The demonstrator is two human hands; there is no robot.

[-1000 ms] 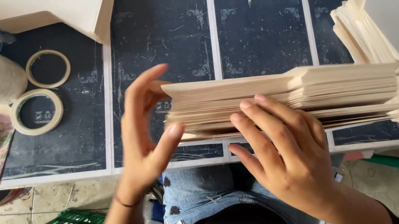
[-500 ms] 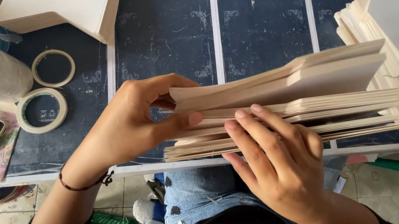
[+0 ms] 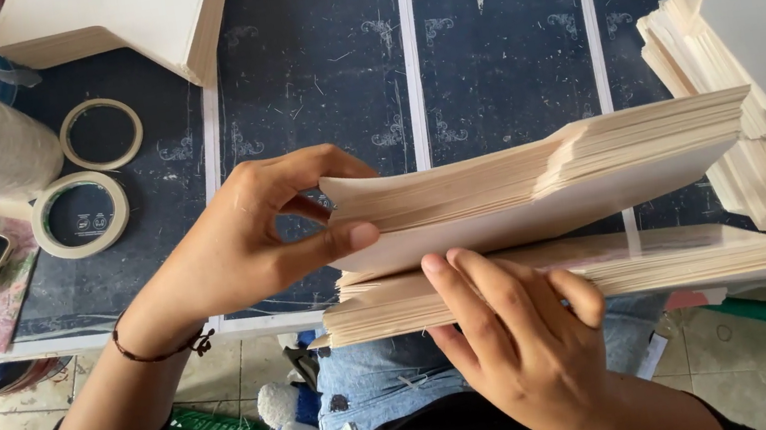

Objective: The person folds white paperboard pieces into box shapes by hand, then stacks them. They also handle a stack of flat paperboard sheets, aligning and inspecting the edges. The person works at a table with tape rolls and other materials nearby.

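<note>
- bright, even daylight, no harsh glare
- soft shadow under the lifted paper stack (image 3: 549, 175)
- sharp focus throughout
- slight wide-angle bending at the edges

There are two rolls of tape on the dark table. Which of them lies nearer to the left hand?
The lower tape roll, the wider one with a whitish band, lies nearer to the left hand. The thinner tape ring lies farther up the table.

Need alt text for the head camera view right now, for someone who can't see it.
Left hand lifts the upper batch of cream sheets off the lower stack, which the right hand rests on. Two tape rolls lie left on the dark table.
</note>
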